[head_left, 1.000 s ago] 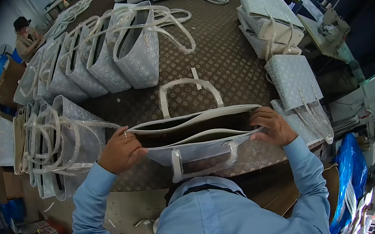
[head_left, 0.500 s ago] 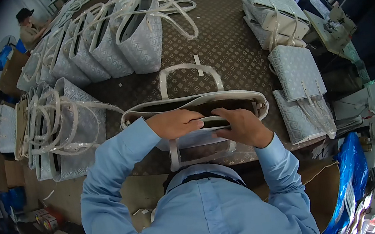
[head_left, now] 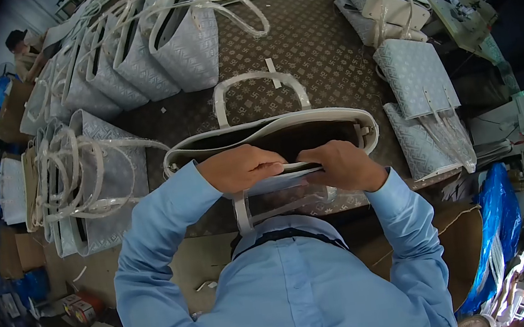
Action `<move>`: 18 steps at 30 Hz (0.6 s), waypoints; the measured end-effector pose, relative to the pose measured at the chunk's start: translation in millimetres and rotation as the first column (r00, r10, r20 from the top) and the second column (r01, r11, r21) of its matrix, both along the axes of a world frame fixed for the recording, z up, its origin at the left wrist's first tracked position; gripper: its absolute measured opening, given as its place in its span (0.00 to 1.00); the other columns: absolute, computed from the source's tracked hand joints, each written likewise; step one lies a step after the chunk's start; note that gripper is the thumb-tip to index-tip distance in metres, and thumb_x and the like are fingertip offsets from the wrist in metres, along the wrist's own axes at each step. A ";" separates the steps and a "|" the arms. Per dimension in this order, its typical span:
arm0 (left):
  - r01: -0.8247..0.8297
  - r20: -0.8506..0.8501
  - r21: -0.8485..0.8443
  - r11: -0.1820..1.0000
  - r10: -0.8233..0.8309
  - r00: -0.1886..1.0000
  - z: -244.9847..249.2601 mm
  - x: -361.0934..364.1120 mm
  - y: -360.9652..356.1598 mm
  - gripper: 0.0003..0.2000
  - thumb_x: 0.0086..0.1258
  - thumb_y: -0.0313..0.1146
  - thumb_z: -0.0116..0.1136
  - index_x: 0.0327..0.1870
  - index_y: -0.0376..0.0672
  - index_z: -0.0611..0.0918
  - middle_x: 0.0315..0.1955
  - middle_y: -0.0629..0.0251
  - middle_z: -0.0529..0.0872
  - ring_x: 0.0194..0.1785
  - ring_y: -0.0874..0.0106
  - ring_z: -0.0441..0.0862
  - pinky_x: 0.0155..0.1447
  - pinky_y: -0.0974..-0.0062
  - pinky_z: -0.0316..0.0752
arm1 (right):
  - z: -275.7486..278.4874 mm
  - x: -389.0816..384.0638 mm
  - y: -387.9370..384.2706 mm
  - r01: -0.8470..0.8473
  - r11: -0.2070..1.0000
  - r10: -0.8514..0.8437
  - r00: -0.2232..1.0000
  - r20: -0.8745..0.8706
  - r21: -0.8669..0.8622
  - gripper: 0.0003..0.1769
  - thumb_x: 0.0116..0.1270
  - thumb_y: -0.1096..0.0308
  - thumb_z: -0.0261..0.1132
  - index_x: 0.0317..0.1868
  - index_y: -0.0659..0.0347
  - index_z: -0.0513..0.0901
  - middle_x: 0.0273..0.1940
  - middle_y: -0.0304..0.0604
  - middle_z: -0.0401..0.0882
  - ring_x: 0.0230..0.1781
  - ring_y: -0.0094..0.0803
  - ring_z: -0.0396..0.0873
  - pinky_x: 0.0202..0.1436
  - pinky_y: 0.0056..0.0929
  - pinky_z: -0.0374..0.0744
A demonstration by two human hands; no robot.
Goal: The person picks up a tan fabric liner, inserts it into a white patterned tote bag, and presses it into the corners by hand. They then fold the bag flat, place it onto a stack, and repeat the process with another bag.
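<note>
Right in front of me a pale handbag (head_left: pixel 335 115) stands on the table with its mouth open toward me and a dark inside showing. One plastic-wrapped handle (head_left: pixel 257 77) lies toward the far side, the other hangs on my side. My left hand (head_left: pixel 241 168) pinches the near rim from the left, thumb pointing right. Close beside it, my right hand (head_left: pixel 344 164) grips the same rim, its thumb on the inner side and its fingers hidden below the edge. The rim between the two hands is drawn into a narrow fold.
Rows of similar handbags (head_left: pixel 184 48) stand at the far left, with more handbags (head_left: pixel 95 179) nearer on the left. Stacked handbags (head_left: pixel 416 77) lie along the right edge of the patterned table (head_left: pixel 318 37). A person (head_left: pixel 22 53) works at the far left. A cardboard box (head_left: pixel 465 249) stands low right.
My right hand has closed from a spread grip onto the near rim and turned slightly downward. My left hand stays on the rim. The view has shifted a little.
</note>
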State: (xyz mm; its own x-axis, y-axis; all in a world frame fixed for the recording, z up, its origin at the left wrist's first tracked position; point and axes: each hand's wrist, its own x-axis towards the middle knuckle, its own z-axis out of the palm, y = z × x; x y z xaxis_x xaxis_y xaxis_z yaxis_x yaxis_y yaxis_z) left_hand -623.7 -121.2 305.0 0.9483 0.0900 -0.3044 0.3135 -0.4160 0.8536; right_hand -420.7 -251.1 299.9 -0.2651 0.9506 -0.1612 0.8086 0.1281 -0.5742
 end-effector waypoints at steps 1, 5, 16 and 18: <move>0.033 -0.006 -0.009 0.999 -0.033 0.999 1.3 -0.6 -0.1 0.17 0.76 0.41 0.47 0.52 0.38 0.79 0.33 0.58 0.84 0.32 0.70 0.80 0.40 0.71 0.74 | -0.1 0.2 -0.9 0.007 1.000 -0.006 1.000 -0.012 0.021 0.14 0.58 0.58 0.67 0.41 0.55 0.80 0.31 0.50 0.81 0.35 0.51 0.80 0.38 0.47 0.77; -0.008 0.083 -0.038 0.999 0.011 0.997 -7.3 -12.3 -12.4 0.18 0.74 0.44 0.49 0.53 0.38 0.79 0.38 0.56 0.84 0.37 0.64 0.82 0.44 0.67 0.74 | -0.5 -0.9 -4.1 -0.007 1.000 0.008 0.997 0.072 -0.018 0.12 0.58 0.59 0.66 0.40 0.53 0.81 0.30 0.48 0.82 0.34 0.49 0.81 0.37 0.45 0.77; -0.069 -0.017 0.422 0.904 0.085 0.996 -13.2 -20.3 -37.9 0.14 0.68 0.43 0.56 0.42 0.41 0.81 0.31 0.54 0.83 0.38 0.54 0.82 0.42 0.59 0.75 | -7.8 -2.2 -6.8 -0.050 0.979 0.043 0.998 0.042 0.196 0.08 0.58 0.62 0.66 0.38 0.52 0.82 0.29 0.41 0.81 0.31 0.42 0.81 0.31 0.39 0.78; -0.104 -0.088 0.458 0.883 0.161 0.983 -4.6 -17.3 -47.6 0.14 0.68 0.44 0.55 0.39 0.41 0.80 0.28 0.55 0.83 0.35 0.53 0.81 0.40 0.59 0.75 | -7.4 -4.6 -9.2 -0.037 0.977 0.028 0.999 0.046 0.209 0.08 0.58 0.62 0.66 0.37 0.52 0.81 0.28 0.41 0.81 0.31 0.42 0.81 0.31 0.38 0.78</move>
State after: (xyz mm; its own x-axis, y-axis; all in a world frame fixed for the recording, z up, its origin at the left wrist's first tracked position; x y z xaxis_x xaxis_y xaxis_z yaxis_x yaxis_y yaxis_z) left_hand -641.0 -168.8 300.3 0.8766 0.3665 -0.3118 0.4808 -0.6933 0.5368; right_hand -425.3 -260.2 292.5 -0.2939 0.9554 0.0293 0.8250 0.2691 -0.4970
